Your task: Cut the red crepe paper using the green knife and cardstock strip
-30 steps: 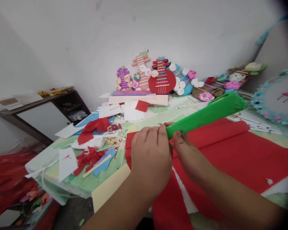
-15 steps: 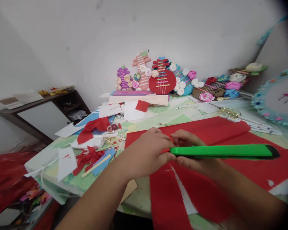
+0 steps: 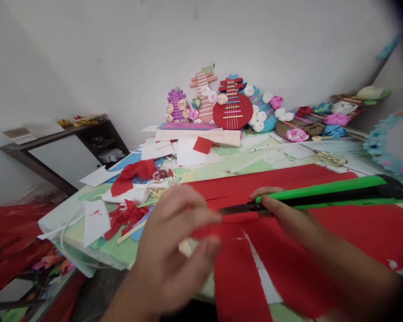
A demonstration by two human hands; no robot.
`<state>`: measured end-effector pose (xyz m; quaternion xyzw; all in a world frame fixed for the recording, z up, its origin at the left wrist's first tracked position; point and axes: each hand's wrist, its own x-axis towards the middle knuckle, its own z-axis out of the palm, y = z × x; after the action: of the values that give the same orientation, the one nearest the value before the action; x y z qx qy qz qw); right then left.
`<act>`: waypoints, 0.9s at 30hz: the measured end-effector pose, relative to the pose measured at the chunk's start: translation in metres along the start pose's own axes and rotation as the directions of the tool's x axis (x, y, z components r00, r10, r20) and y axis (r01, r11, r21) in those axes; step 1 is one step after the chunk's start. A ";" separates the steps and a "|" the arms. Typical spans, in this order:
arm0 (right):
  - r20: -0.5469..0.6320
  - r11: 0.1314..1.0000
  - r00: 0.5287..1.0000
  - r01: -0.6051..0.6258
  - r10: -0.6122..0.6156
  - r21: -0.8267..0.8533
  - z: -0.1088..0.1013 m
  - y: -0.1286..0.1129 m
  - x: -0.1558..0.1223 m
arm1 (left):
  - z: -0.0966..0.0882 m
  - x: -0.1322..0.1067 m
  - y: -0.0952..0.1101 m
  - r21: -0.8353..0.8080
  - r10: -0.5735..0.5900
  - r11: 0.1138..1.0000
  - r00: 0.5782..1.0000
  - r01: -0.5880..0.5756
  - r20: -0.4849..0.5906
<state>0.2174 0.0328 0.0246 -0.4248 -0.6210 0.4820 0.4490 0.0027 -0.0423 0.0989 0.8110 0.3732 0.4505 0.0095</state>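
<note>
The green utility knife [image 3: 325, 194] is above the red sheet [image 3: 372, 232] on the near right of the table [image 3: 237, 169], its handle pointing right and its bare blade [image 3: 237, 209] pointing left. The right hand [image 3: 290, 219] grips the handle close to the blade end, fingers closed round it with the thumb along the near side. The left hand [image 3: 177, 255] is just left of the blade's tip, blurred, its thumb and bent fingers parted; whether the fingertips touch the blade I cannot tell. Below the knife, a white gap [image 3: 263, 273] runs through the near part of the red sheet.

Farther right lie gold-handled scissors [image 3: 334, 158]. To the left are crumpled red scraps [image 3: 127, 217], and beyond them a small red square [image 3: 203, 145] on white paper [image 3: 184, 154]. At the far side, a red lute-shaped craft [image 3: 242, 114] leans by the wall, with a purple one [image 3: 176, 100] to its left. A low cabinet [image 3: 63, 156] stands far left.
</note>
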 end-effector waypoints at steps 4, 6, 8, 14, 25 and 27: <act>0.014 0.997 0.999 -0.046 0.047 -0.056 -0.001 0.005 -0.001 | 0.040 -0.059 0.008 0.129 0.157 0.973 0.961 -0.189 0.228; 0.004 0.995 0.997 -0.072 0.072 -0.075 0.001 0.010 -0.003 | 0.065 -0.085 0.004 0.303 0.176 0.934 0.981 -0.192 0.079; 0.001 0.997 0.998 -0.063 0.063 -0.052 0.005 0.015 -0.005 | 0.080 -0.103 -0.001 0.385 0.115 0.915 0.993 -0.119 0.034; 0.039 0.997 0.999 -0.029 0.031 -0.070 0.010 0.021 -0.014 | 0.076 -0.119 -0.013 0.382 0.018 0.921 0.988 -0.077 0.155; 0.126 0.988 0.992 0.029 -0.009 -0.151 0.010 0.017 -0.018 | 0.087 -0.117 -0.012 0.399 0.148 0.910 0.987 -0.110 -0.066; 0.087 0.993 0.996 0.034 -0.024 -0.115 0.012 0.016 -0.019 | 0.087 -0.117 -0.012 0.400 0.151 0.910 0.986 -0.111 -0.069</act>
<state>0.2116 0.0143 0.0045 -0.4202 -0.6727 0.4563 0.4033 0.0224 -0.0776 -0.0415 0.7962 0.4012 0.4049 -0.2028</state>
